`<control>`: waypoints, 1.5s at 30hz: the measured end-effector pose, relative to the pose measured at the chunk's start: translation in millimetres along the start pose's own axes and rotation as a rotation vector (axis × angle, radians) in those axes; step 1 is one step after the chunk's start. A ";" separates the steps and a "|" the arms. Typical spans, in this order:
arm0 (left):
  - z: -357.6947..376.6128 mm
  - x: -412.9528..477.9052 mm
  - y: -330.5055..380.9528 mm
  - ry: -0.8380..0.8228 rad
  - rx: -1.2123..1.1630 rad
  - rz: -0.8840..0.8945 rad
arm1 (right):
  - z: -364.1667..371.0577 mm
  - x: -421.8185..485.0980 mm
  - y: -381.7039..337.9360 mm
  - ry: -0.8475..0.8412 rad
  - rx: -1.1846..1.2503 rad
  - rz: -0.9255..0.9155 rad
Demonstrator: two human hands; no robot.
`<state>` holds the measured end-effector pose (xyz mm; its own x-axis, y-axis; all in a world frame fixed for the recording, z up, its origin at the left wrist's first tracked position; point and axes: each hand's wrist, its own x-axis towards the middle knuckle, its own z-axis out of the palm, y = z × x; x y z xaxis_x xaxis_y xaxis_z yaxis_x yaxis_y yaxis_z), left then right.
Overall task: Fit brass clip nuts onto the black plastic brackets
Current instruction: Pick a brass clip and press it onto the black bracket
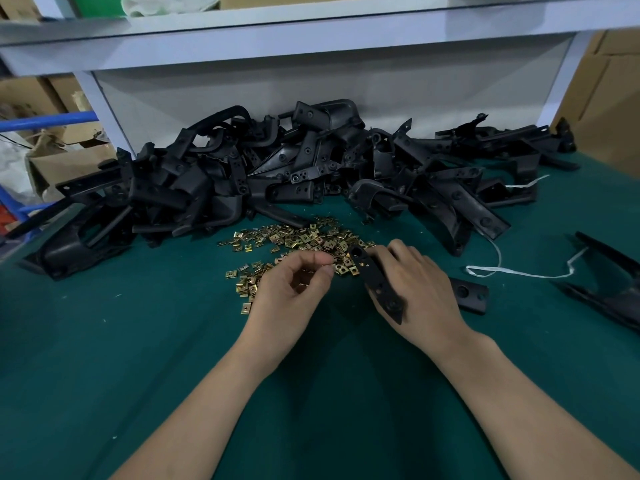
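A loose heap of small brass clip nuts (294, 239) lies on the green table mat (104, 358) in the middle. My left hand (292, 289) hovers over the heap's near edge, fingers curled with thumb and forefinger pinched together; a glint of brass shows inside the curl. My right hand (419, 289) grips a flat black plastic bracket (379, 284) with several holes, its upper end resting among the nuts. The two hands are a short gap apart.
A big pile of black plastic brackets (277, 168) fills the back of the table under a white shelf (311, 39). Another black bracket (469, 294) lies just right of my right hand. A white string (502, 270) and a large black part (609, 285) lie at the right.
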<state>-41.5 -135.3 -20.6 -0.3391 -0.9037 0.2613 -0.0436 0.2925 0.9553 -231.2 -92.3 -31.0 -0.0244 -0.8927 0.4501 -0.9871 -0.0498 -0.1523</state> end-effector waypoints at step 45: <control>18.4 0.3 -10.3 -0.021 -0.362 -0.215 | -8.1 -0.9 -6.9 -0.091 -0.062 -0.005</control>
<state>-58.4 -132.9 -32.8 -0.3775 -0.9246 0.0514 0.2162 -0.0340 0.9757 -225.6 -87.5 -23.2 -0.0079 -0.9294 0.3689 -0.9951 -0.0290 -0.0943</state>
